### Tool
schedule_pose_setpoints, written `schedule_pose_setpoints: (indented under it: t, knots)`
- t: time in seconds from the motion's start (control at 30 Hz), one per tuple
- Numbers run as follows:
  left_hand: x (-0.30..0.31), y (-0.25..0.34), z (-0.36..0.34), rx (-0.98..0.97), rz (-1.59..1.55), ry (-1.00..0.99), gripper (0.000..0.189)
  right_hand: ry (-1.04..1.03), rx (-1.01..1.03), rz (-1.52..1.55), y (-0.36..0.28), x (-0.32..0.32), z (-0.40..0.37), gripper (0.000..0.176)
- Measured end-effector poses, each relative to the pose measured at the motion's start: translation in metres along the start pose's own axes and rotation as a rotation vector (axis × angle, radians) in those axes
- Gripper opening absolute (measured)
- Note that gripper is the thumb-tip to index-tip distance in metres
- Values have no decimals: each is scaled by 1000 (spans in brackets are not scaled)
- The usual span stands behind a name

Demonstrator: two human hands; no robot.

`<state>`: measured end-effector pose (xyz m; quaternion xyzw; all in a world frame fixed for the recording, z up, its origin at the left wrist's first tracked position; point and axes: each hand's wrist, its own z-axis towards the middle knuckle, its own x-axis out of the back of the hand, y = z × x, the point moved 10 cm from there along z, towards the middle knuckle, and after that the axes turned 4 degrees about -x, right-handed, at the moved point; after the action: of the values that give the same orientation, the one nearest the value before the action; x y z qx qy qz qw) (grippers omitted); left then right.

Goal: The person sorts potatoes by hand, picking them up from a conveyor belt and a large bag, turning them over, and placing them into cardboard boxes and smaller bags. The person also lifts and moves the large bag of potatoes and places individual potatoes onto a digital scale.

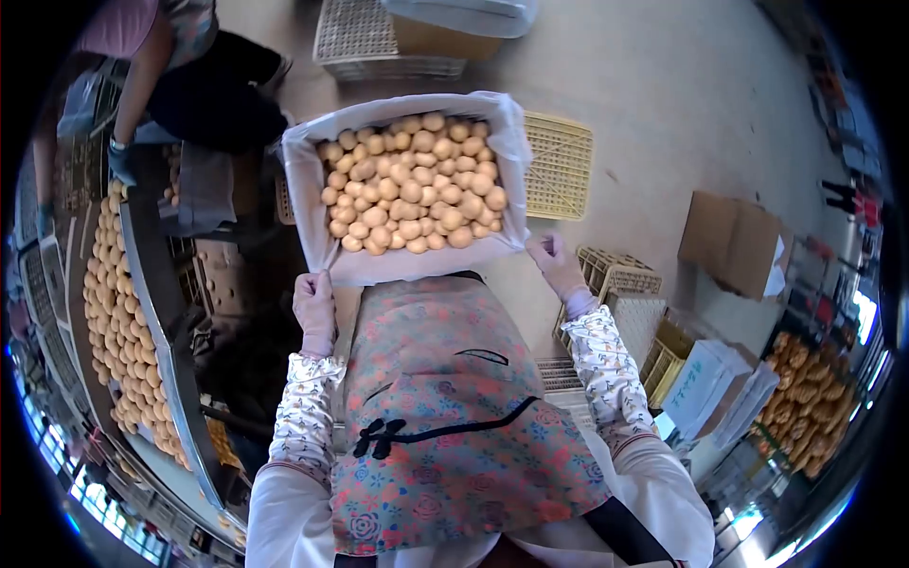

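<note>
Left hand (314, 303) — fingers closed, pinching the white liner (322, 248) at a near corner; right hand (557, 266) — fingers curled at the opposite corner, grip unclear.

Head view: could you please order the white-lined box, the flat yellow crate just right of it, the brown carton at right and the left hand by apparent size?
1. White-lined box
2. Yellow crate and brown carton: too alike to rank
3. Left hand

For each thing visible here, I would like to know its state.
Plastic liner: spread open.
Round produce: loose, piled inside the liner.
Left hand: closed on liner's near left corner.
Right hand: curled by near right corner; grip unclear.
Yellow crate: partly hidden.
Co-worker's hand: gloved.
</note>
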<state>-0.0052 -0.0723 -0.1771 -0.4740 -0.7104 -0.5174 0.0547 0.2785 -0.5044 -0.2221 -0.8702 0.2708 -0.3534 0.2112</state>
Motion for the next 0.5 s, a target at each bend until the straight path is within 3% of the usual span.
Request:
schedule_pose_setpoints:
  t: [0.03, 0.1, 0.13, 0.17, 0.2, 0.27, 0.33, 0.4, 0.43, 0.5]
  knots:
    - [9, -14, 6, 96, -69, 28, 46, 24, -63, -118, -9, -4, 9, 61]
    - [16, -33, 25, 78, 42, 86, 56, 51, -143, -217, 12, -20, 36, 63]
    - [17, -46, 35, 74, 99, 108, 61, -22, -323, -169, 45, -37, 43, 61]
    - [7, -79, 48, 104, 131, 45, 75, -87, -503, -121, 73, -53, 44, 59]
    - [-1, -75, 54, 166, 255, -81, 78, -146, -684, -70, 92, -68, 39, 57]
    - [-22, -78, 67, 211, 274, -275, 74, -65, -827, 305, 98, -90, 24, 53]
    - [-41, -117, 76, 274, 274, -368, 59, -14, -853, 406, 93, -88, 25, 49]
    - [-53, -123, 79, 241, 315, -355, 54, 24, -937, 373, 87, -84, 20, 45]
    - [-57, -132, 73, 373, 661, -557, 51, 16, -952, 346, 82, -82, 19, 44]
    - [-59, -126, 73, 346, 460, -508, 52, 27, -991, 334, 76, -81, 19, 42]
